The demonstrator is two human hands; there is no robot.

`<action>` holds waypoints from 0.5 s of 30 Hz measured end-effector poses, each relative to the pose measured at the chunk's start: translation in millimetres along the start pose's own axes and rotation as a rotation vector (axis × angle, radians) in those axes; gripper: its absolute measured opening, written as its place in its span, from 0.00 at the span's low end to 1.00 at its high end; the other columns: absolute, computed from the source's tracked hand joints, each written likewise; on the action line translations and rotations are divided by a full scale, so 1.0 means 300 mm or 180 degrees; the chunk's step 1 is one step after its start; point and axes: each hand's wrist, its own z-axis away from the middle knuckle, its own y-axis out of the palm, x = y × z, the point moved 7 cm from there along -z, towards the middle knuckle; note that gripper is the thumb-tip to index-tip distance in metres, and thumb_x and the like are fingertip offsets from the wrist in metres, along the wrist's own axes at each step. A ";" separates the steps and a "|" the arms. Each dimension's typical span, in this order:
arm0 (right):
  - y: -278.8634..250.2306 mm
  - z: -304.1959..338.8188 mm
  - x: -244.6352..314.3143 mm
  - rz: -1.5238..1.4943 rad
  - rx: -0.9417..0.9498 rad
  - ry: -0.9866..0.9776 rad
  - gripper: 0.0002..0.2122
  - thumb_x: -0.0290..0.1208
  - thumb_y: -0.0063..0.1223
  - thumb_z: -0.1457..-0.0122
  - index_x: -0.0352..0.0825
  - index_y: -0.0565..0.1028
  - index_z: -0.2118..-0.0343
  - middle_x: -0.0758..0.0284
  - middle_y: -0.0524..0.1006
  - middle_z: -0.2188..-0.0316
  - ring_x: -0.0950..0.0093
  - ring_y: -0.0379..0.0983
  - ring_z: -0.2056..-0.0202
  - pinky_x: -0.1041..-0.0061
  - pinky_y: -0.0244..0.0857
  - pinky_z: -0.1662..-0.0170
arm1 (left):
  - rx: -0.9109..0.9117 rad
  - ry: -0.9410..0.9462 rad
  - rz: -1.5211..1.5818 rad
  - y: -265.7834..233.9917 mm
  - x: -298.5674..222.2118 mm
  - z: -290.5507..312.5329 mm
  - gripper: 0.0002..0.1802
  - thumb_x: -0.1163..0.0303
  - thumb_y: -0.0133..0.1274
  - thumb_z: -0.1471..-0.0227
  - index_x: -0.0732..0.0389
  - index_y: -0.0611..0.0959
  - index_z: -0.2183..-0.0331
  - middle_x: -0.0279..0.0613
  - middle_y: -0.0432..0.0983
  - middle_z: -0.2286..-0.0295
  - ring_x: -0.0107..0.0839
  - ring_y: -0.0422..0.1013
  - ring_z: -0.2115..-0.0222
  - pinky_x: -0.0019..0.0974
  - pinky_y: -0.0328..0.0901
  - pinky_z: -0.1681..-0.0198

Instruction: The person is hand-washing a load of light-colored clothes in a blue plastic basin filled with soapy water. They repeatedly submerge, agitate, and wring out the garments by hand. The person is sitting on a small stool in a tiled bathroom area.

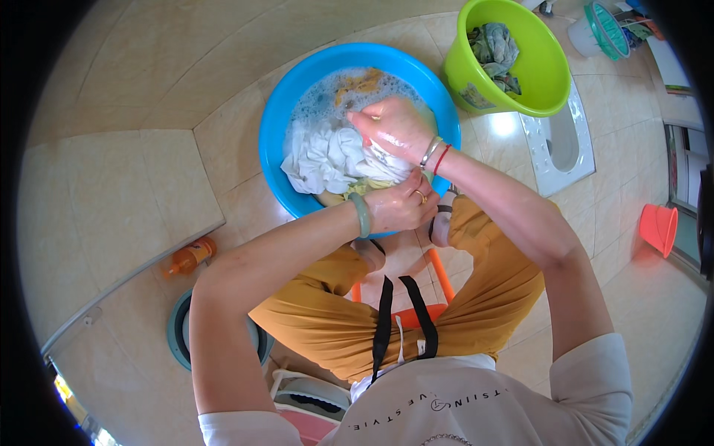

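Note:
White wet cloth [323,160] lies bunched in a round blue basin [277,97] of sudsy water. My left hand [401,204], with a pale green bangle and a ring, is closed on the cloth at the basin's near right side. Just beyond it, my right hand [394,128] is wet and curled over the same cloth, its fingertips partly hidden; a metal bracelet and red string circle the wrist. Brownish-yellow fabric [361,83] shows through the foam at the far side. Pale yellow cloth [368,184] peeks out below the white.
A lime green bucket [550,67] with dark crumpled clothes stands at the far right, beside a white squat toilet [580,160]. Farther right sits a small red-orange bucket [658,229]. An orange bottle [192,256] lies by the left wall ledge, near a grey-green basin [177,331].

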 end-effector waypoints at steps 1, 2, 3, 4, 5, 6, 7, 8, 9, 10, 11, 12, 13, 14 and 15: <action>0.006 -0.002 -0.010 0.0061 -0.0027 0.0004 0.19 0.45 0.49 0.44 0.36 0.78 0.83 0.63 0.76 0.84 0.67 0.73 0.79 0.68 0.65 0.70 | 0.0020 -0.0020 0.0033 0.013 -0.002 0.000 0.08 0.64 0.49 0.61 0.57 0.76 0.76 0.37 0.70 0.74 0.38 0.71 0.64 0.40 0.64 0.54; 0.010 -0.005 -0.019 0.0119 -0.0054 0.0007 0.19 0.45 0.48 0.44 0.37 0.78 0.83 0.62 0.76 0.84 0.66 0.73 0.79 0.68 0.65 0.69 | 0.0043 -0.0039 0.0065 0.026 -0.003 0.001 0.08 0.64 0.49 0.61 0.56 0.76 0.76 0.37 0.70 0.74 0.37 0.71 0.65 0.39 0.64 0.55; 0.010 -0.007 -0.032 0.0126 -0.0096 0.0059 0.19 0.45 0.48 0.44 0.36 0.78 0.83 0.62 0.76 0.84 0.65 0.73 0.79 0.67 0.65 0.69 | 0.0069 -0.0059 0.0095 0.038 -0.005 0.003 0.08 0.64 0.49 0.61 0.56 0.76 0.76 0.37 0.70 0.74 0.37 0.71 0.65 0.38 0.64 0.55; 0.009 -0.012 -0.035 0.0128 -0.0138 0.0099 0.19 0.45 0.48 0.44 0.36 0.77 0.83 0.62 0.76 0.84 0.65 0.73 0.79 0.67 0.65 0.69 | 0.0059 -0.0089 0.0164 0.041 -0.001 0.003 0.07 0.64 0.50 0.61 0.56 0.76 0.76 0.37 0.70 0.74 0.37 0.71 0.65 0.38 0.64 0.55; 0.006 -0.018 -0.037 0.0127 -0.0178 0.0135 0.19 0.45 0.48 0.44 0.36 0.77 0.83 0.62 0.76 0.83 0.64 0.73 0.79 0.67 0.65 0.69 | 0.0053 -0.0120 0.0231 0.044 0.004 0.005 0.07 0.65 0.50 0.61 0.56 0.76 0.76 0.37 0.70 0.74 0.37 0.71 0.64 0.39 0.64 0.54; 0.000 -0.024 -0.043 0.0021 -0.0204 0.0210 0.19 0.45 0.48 0.44 0.36 0.77 0.83 0.62 0.76 0.84 0.65 0.73 0.79 0.67 0.66 0.69 | 0.0050 -0.0152 0.0296 0.046 0.010 0.008 0.07 0.65 0.50 0.62 0.56 0.75 0.76 0.37 0.70 0.74 0.37 0.71 0.64 0.39 0.64 0.53; -0.018 -0.029 -0.051 -0.0072 -0.0243 0.0285 0.20 0.46 0.48 0.44 0.35 0.77 0.84 0.63 0.76 0.84 0.66 0.73 0.79 0.68 0.66 0.69 | -0.0194 -0.0225 0.0481 0.026 0.034 0.009 0.07 0.66 0.51 0.62 0.56 0.76 0.76 0.36 0.69 0.75 0.36 0.71 0.64 0.39 0.65 0.52; -0.037 -0.035 -0.058 -0.0167 -0.0280 0.0359 0.20 0.46 0.49 0.44 0.35 0.77 0.84 0.63 0.76 0.84 0.67 0.73 0.79 0.68 0.66 0.69 | -0.0435 -0.0297 0.0665 0.006 0.064 0.020 0.07 0.67 0.51 0.63 0.56 0.76 0.75 0.36 0.68 0.75 0.36 0.71 0.63 0.39 0.65 0.51; -0.051 -0.051 -0.074 -0.0495 -0.0276 0.0373 0.20 0.46 0.50 0.43 0.34 0.77 0.83 0.65 0.77 0.83 0.71 0.73 0.78 0.72 0.65 0.70 | -0.0675 -0.0370 0.0849 -0.018 0.093 0.038 0.07 0.68 0.52 0.64 0.55 0.76 0.75 0.35 0.68 0.76 0.35 0.71 0.63 0.39 0.65 0.51; -0.082 -0.064 -0.115 -0.0786 -0.0298 0.0415 0.20 0.46 0.51 0.42 0.34 0.77 0.82 0.66 0.77 0.82 0.75 0.72 0.78 0.75 0.64 0.71 | -0.0768 -0.0519 0.1110 -0.074 0.146 0.027 0.09 0.70 0.54 0.63 0.56 0.78 0.73 0.36 0.70 0.73 0.36 0.72 0.63 0.40 0.67 0.50; -0.097 -0.071 -0.118 -0.1111 -0.0284 0.0436 0.21 0.46 0.51 0.41 0.33 0.77 0.81 0.68 0.77 0.81 0.79 0.71 0.78 0.79 0.63 0.72 | -0.1071 -0.0959 0.1318 -0.114 0.201 0.050 0.08 0.70 0.54 0.61 0.56 0.78 0.72 0.37 0.71 0.72 0.36 0.72 0.64 0.40 0.67 0.51; -0.103 -0.074 -0.130 -0.1900 -0.0056 0.0596 0.19 0.45 0.53 0.40 0.32 0.77 0.76 0.67 0.78 0.76 0.80 0.73 0.73 0.80 0.65 0.69 | -0.1379 -0.1400 0.1525 -0.141 0.248 0.078 0.08 0.70 0.54 0.59 0.57 0.78 0.71 0.38 0.73 0.70 0.37 0.72 0.64 0.40 0.67 0.51; -0.125 -0.068 -0.097 -0.2161 -0.0145 0.0474 0.17 0.44 0.53 0.40 0.31 0.77 0.75 0.67 0.78 0.75 0.80 0.73 0.72 0.80 0.66 0.68 | -0.1670 -0.1845 0.1711 -0.162 0.291 0.117 0.07 0.70 0.55 0.57 0.57 0.79 0.70 0.38 0.74 0.69 0.37 0.73 0.64 0.40 0.68 0.52; -0.145 -0.057 -0.063 -0.2416 -0.0234 0.0354 0.16 0.42 0.53 0.40 0.31 0.78 0.73 0.67 0.78 0.74 0.80 0.73 0.72 0.80 0.67 0.66 | -0.2054 -0.2741 0.2127 -0.144 0.342 0.187 0.07 0.70 0.53 0.53 0.59 0.79 0.68 0.39 0.75 0.66 0.37 0.73 0.63 0.41 0.67 0.52; -0.165 -0.045 -0.034 -0.2666 -0.0324 0.0235 0.15 0.41 0.53 0.40 0.30 0.78 0.71 0.67 0.78 0.73 0.80 0.73 0.71 0.80 0.68 0.65 | -0.2440 -0.3643 0.2535 -0.106 0.373 0.269 0.07 0.69 0.52 0.49 0.60 0.78 0.66 0.41 0.76 0.64 0.38 0.73 0.63 0.42 0.67 0.52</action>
